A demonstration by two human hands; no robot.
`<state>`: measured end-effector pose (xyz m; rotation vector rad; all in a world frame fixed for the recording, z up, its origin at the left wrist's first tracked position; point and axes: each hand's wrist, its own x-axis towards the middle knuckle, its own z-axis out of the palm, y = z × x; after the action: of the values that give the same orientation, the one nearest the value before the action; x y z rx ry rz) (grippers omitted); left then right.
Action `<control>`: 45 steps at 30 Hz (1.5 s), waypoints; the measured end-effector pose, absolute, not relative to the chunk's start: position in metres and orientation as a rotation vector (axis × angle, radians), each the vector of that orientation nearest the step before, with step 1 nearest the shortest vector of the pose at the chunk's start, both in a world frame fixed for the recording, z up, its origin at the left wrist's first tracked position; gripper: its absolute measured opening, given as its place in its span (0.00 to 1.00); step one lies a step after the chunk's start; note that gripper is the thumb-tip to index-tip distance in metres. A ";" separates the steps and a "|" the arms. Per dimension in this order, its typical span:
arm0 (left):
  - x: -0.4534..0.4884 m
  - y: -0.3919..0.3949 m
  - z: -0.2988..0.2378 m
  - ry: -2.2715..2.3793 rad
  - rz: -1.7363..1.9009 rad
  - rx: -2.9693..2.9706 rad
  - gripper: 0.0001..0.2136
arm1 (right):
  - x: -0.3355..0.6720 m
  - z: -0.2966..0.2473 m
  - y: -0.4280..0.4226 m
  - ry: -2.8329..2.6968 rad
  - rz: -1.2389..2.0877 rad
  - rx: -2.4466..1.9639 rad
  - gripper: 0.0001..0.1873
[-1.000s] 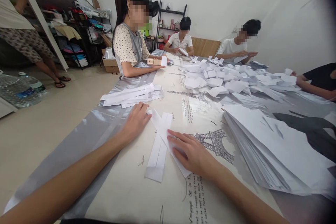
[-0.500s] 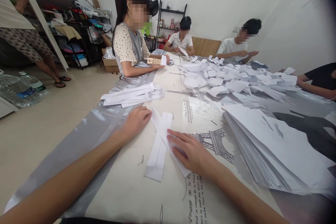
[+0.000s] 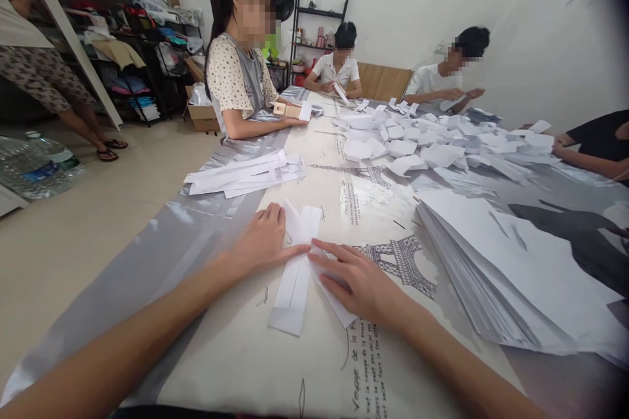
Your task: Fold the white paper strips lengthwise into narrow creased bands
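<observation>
Two white folded paper strips lie crossed on the table in front of me. One strip [image 3: 289,304] runs lengthwise away from me, a fold line along it, and the diagonal strip [image 3: 337,306] crosses it. My left hand [image 3: 260,239] rests at the left of the crossing, thumb stretched out over the paper to its middle. From the right, my right hand [image 3: 361,275] lies over the diagonal strip with spread fingers, its fingertips at the crossing. The left thumb tip nearly meets the right index finger. Neither hand grips the paper.
A pile of paper strips [image 3: 240,173] lies beyond my left hand. To the right is a thick stack of white sheets [image 3: 491,262]. Many folded paper pieces [image 3: 407,144] cover the far table. Several people sit around it; one at the left holds a wooden block [image 3: 287,110].
My left thumb has stretched out to the right across the strips to the crossing. My right hand stays nearly in place, and the strips remain crossed.
</observation>
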<state>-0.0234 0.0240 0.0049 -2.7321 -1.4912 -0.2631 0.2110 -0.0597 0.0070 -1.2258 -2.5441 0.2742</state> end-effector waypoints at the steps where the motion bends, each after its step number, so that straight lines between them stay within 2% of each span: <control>1: -0.024 0.024 0.005 -1.503 -0.269 -2.746 0.39 | 0.211 0.008 -0.061 -2.540 0.298 -1.219 0.19; 11: -0.027 0.025 -0.004 -1.463 -0.375 -2.772 0.39 | 0.213 0.009 -0.066 -2.503 0.428 -1.063 0.15; 19: -0.026 0.025 -0.009 -1.514 -0.241 -2.776 0.47 | 0.229 0.019 -0.071 -2.620 0.598 -1.110 0.27; 27: -0.026 0.024 -0.013 -1.533 -0.280 -2.780 0.46 | 0.220 0.030 -0.076 -2.674 0.496 -1.004 0.24; 37: -0.024 0.023 -0.016 -1.545 -0.288 -2.773 0.45 | 0.210 0.022 -0.085 -2.710 0.305 -1.029 0.29; 45: -0.025 0.025 -0.011 -1.414 -0.245 -2.862 0.43 | 0.206 0.024 -0.088 -2.736 0.272 -1.097 0.27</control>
<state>-0.0252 0.0250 -0.0114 -2.8616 -1.4139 -0.2448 0.2060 -0.0876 0.0244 -1.0970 -2.7357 0.2722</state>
